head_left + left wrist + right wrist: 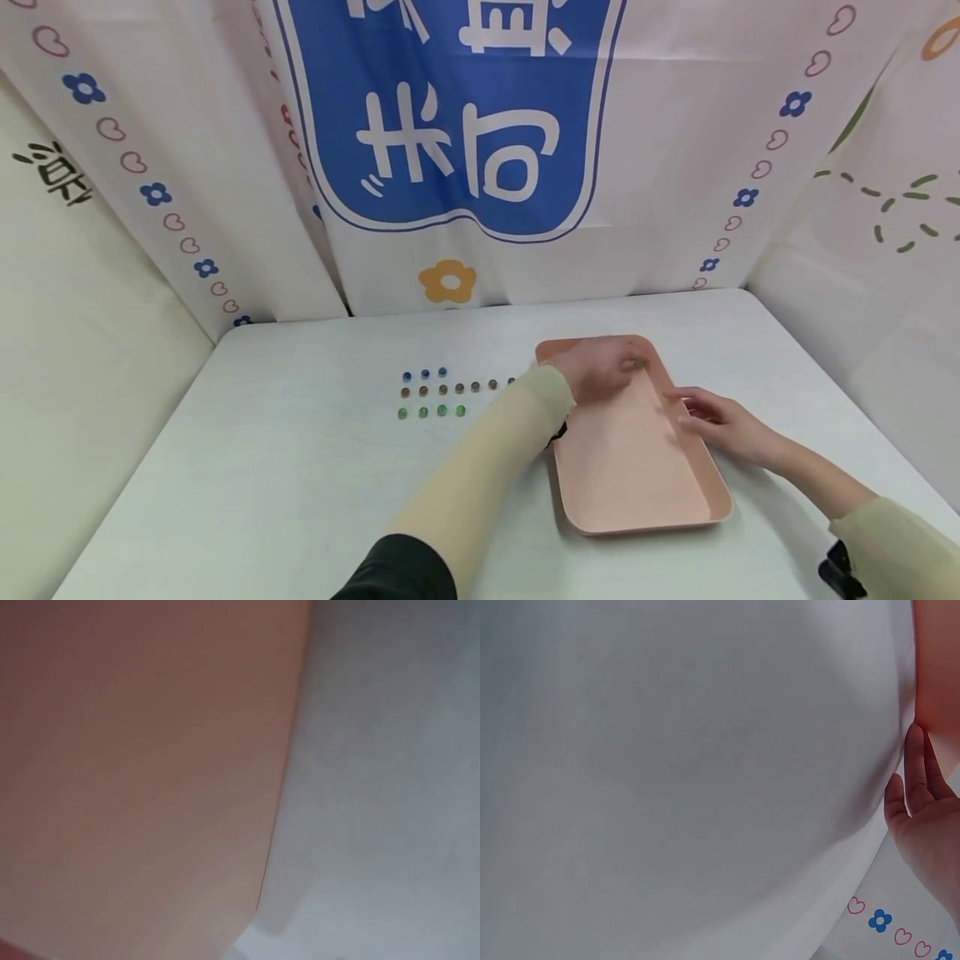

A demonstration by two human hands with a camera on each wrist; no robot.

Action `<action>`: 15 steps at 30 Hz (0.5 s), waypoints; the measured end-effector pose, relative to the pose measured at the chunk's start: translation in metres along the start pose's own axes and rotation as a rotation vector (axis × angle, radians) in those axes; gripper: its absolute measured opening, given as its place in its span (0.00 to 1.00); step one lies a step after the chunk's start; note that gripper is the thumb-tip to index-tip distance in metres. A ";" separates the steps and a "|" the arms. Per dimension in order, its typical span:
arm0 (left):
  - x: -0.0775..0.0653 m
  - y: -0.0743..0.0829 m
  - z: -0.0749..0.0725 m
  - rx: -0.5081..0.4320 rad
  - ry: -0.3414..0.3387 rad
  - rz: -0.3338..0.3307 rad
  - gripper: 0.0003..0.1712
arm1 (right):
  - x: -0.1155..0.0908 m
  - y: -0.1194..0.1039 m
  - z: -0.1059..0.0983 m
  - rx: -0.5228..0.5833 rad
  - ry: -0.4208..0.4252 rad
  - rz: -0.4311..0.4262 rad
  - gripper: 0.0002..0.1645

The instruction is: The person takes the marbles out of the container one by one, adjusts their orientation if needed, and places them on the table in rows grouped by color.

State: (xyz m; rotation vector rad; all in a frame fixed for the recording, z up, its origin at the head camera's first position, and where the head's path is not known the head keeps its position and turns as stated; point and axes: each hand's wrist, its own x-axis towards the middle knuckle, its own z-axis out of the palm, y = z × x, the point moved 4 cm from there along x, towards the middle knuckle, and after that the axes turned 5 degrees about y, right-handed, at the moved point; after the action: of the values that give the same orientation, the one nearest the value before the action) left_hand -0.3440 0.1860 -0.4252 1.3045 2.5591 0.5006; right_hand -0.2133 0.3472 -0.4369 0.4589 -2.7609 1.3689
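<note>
A pink rectangular tray lies on the table. My left hand is over its far end, fingers curled, and seems to pinch a tiny greenish round bead; its exact kind is too small to tell. With fairly straight fingers, my right hand touches the tray's right rim, also visible in the right wrist view. Left of the tray, small round beads lie in rows: blue beads at the back, brown beads in the middle, green beads in front. My left forearm may hide part of the brown row.
The white table spreads out on both sides of the tray. Behind it hangs a printed cloth with a blue panel, and pale sheets close off the sides. The left wrist view shows only the tray and table surface.
</note>
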 end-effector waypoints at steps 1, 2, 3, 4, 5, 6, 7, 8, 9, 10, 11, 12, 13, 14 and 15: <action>-0.001 0.000 0.000 -0.034 0.006 -0.013 0.21 | 0.000 0.000 0.000 -0.002 -0.004 0.011 0.26; -0.003 0.000 -0.001 -0.083 0.012 -0.031 0.21 | 0.001 0.000 0.000 -0.003 -0.008 0.020 0.26; -0.004 -0.001 -0.001 -0.135 0.017 -0.050 0.21 | 0.001 0.000 0.000 -0.002 -0.011 0.026 0.27; -0.006 0.000 -0.002 -0.170 0.025 -0.063 0.21 | 0.001 0.000 0.001 0.000 -0.015 0.031 0.27; -0.007 -0.001 -0.003 -0.193 0.034 -0.076 0.21 | 0.001 0.000 0.001 0.001 -0.017 0.033 0.27; -0.008 -0.001 -0.003 -0.208 0.041 -0.091 0.20 | 0.001 0.000 0.001 0.001 -0.019 0.033 0.27; -0.008 -0.001 -0.004 -0.211 0.050 -0.098 0.19 | 0.002 0.001 0.001 -0.002 -0.018 0.030 0.27; -0.009 -0.001 -0.004 -0.209 0.060 -0.102 0.18 | 0.001 0.001 0.001 -0.007 -0.016 0.028 0.26; -0.009 -0.002 -0.004 -0.198 0.067 -0.105 0.16 | 0.001 0.001 0.001 -0.011 -0.015 0.028 0.26; -0.009 -0.002 -0.004 -0.192 0.072 -0.116 0.15 | 0.001 0.001 0.001 -0.019 -0.014 0.026 0.26; -0.010 -0.003 -0.004 -0.203 0.073 -0.131 0.13 | 0.001 0.002 0.001 -0.027 -0.011 0.024 0.26; -0.011 -0.003 -0.004 -0.213 0.074 -0.140 0.12 | 0.001 0.002 0.000 -0.033 -0.010 0.024 0.26; -0.011 -0.003 -0.004 -0.227 0.073 -0.142 0.11 | 0.001 0.002 0.000 -0.038 -0.009 0.026 0.26; -0.012 -0.004 -0.004 -0.242 0.072 -0.151 0.12 | 0.001 0.002 0.000 -0.037 -0.010 0.030 0.27; -0.013 -0.005 -0.004 -0.252 0.069 -0.158 0.12 | 0.001 0.002 0.000 -0.034 -0.012 0.033 0.27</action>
State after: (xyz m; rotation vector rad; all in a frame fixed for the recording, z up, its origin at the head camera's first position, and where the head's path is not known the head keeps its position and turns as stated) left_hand -0.3414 0.1721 -0.4226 1.0080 2.5252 0.8166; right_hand -0.2152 0.3483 -0.4383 0.4224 -2.8091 1.3273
